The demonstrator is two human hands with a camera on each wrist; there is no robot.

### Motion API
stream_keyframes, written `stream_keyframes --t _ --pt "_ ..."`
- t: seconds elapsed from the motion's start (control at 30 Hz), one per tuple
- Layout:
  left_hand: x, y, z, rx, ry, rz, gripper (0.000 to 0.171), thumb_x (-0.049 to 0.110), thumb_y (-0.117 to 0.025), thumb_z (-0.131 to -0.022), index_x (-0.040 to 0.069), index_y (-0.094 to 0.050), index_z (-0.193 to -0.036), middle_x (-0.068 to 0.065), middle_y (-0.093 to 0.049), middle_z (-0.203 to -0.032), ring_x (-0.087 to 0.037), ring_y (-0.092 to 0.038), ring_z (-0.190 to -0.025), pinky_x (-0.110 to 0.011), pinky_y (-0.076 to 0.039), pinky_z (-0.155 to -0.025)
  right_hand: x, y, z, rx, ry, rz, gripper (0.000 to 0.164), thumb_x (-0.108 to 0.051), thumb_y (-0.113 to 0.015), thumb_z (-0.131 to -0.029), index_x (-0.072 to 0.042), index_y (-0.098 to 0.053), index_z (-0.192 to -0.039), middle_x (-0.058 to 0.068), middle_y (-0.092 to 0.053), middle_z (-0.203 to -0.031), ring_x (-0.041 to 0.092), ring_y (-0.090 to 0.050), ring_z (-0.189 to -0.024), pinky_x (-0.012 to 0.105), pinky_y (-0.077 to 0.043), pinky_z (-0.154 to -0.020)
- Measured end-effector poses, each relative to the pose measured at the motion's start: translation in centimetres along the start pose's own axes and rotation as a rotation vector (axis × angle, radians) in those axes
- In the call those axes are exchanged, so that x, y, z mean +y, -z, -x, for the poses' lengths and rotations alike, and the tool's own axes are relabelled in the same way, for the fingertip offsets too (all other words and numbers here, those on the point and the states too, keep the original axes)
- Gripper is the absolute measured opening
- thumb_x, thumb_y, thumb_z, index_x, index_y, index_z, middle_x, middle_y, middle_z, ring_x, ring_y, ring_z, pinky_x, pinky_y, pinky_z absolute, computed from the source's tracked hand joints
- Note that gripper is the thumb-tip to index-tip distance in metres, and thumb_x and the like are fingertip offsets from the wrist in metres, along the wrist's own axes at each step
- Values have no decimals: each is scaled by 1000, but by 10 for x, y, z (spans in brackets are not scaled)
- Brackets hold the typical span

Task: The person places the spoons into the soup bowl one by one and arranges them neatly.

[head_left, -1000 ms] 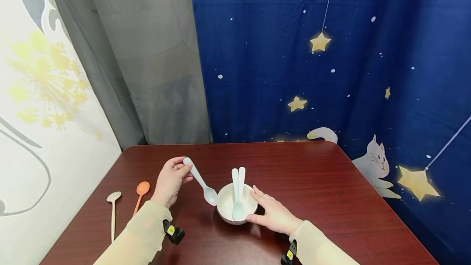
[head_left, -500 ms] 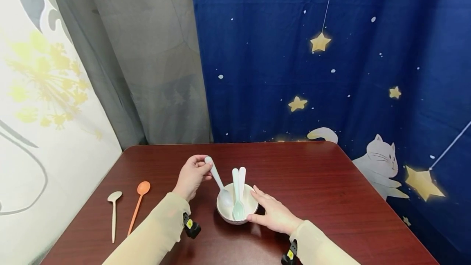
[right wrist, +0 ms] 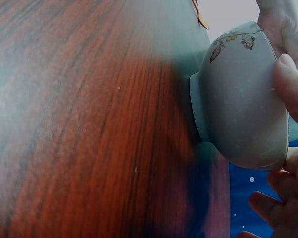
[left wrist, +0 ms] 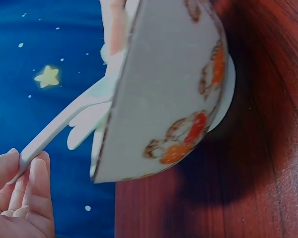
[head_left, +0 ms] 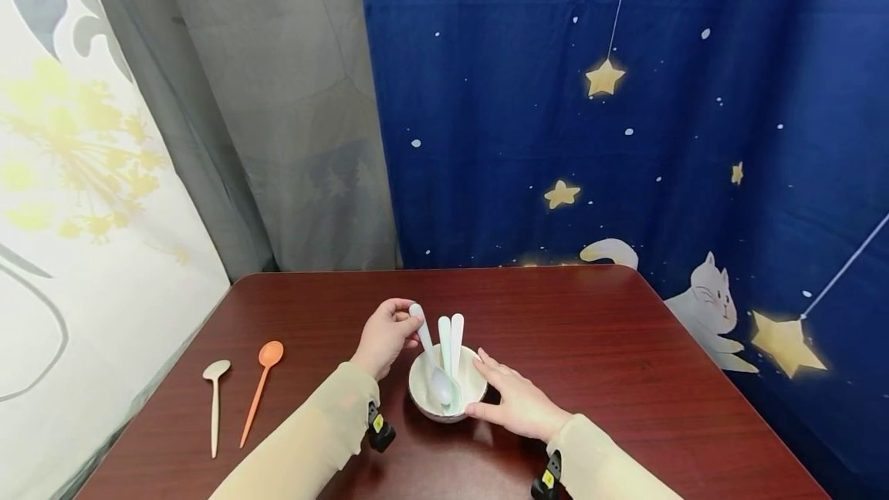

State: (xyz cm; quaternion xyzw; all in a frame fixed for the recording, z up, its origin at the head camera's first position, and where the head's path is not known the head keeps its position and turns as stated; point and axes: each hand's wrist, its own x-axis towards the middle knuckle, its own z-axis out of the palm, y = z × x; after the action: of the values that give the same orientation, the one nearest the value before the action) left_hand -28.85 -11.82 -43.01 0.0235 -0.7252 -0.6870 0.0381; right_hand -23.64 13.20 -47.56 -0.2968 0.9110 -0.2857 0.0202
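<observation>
My left hand (head_left: 385, 338) pinches the handle end of a pale grey-white spoon (head_left: 439, 386) between thumb and fingers. The spoon slants down into a small white bowl (head_left: 444, 417), its scoop overlapping a mint-green spoon (head_left: 445, 334) that leans there beside a white spoon (head_left: 458, 330). At the bowl's right side, my right hand (head_left: 517, 400) holds the rim, thumb at the near side and index finger farther back. Painted flowers and leaves decorate the bowl's outside (left wrist: 164, 99). From the right wrist, the thumb (right wrist: 292, 87) lies against the rim, while other fingers curve loosely below.
An orange spoon (head_left: 270, 354) and a beige spoon (head_left: 216, 369) lie to the left on the dark red wooden table (head_left: 556, 315). Behind the table's far edge hang a grey curtain (head_left: 305, 137) and a blue starry curtain (head_left: 486, 99).
My left hand has moved right with the pale spoon, bringing its scoop from beside the bowl to inside it, over the mint-green spoon. My right hand and the bowl have stayed put.
</observation>
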Motion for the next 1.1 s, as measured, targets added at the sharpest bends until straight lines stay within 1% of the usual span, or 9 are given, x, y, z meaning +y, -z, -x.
stream_keyframes --t 0.13,0.23,0.47,0.6,0.77,0.9,1.1 --pt "-4 -7 -1 -17 3 -27 31 6 -68 -89 4 -55 -117 -10 -63 -86 -18 -58 -63 -28 -54 -57 0 0 0 6 3 4 85 -60 -60 -86 -6 -38 -147 13 -27 -155 34 -32 -138 54 -33 -105" --pt "-7 -11 -2 -26 -8 -58 30 6 -68 -89 4 -56 -116 -10 -63 -85 -18 -58 -63 -28 -53 -58 0 0 1 9 5 2 84 -59 -60 -86 -5 -38 -147 13 -27 -155 34 -32 -138 54 -33 -105" --pt "-15 -16 -5 -40 -34 -111 28 7 -68 -89 3 -59 -115 -10 -63 -87 -20 -62 -71 -37 -55 -70 -1 1 1 7 4 -3 83 -58 -60 -87 -5 -38 -147 13 -27 -155 35 -33 -137 55 -33 -105" --pt "-20 -16 -6 -49 -33 -150 30 7 -68 -89 1 -59 -117 -10 -62 -89 -18 -62 -76 -35 -55 -73 -1 0 1 4 5 2 84 -58 -60 -87 -5 -37 -147 13 -27 -155 35 -33 -137 55 -33 -105" --pt "-25 -14 -5 -67 -12 -208 36 9 -68 -88 1 -58 -122 -10 -62 -93 -18 -60 -83 -32 -53 -75 0 0 0 -4 -3 9 84 -60 -59 -87 -6 -37 -147 11 -26 -156 33 -33 -138 54 -33 -105" --pt "-27 -13 -4 -99 8 -221 41 7 -67 -87 0 -56 -126 -11 -63 -96 -18 -61 -86 -33 -54 -76 0 0 0 -5 -3 3 84 -60 -59 -87 -6 -37 -147 12 -26 -156 34 -33 -137 55 -33 -104" --pt "-25 -13 -1 -123 22 -238 42 7 -67 -88 -2 -54 -127 -11 -63 -93 -20 -63 -84 -34 -54 -74 -1 1 1 3 4 -1 83 -59 -60 -87 -6 -37 -147 12 -27 -156 34 -33 -137 54 -33 -104"
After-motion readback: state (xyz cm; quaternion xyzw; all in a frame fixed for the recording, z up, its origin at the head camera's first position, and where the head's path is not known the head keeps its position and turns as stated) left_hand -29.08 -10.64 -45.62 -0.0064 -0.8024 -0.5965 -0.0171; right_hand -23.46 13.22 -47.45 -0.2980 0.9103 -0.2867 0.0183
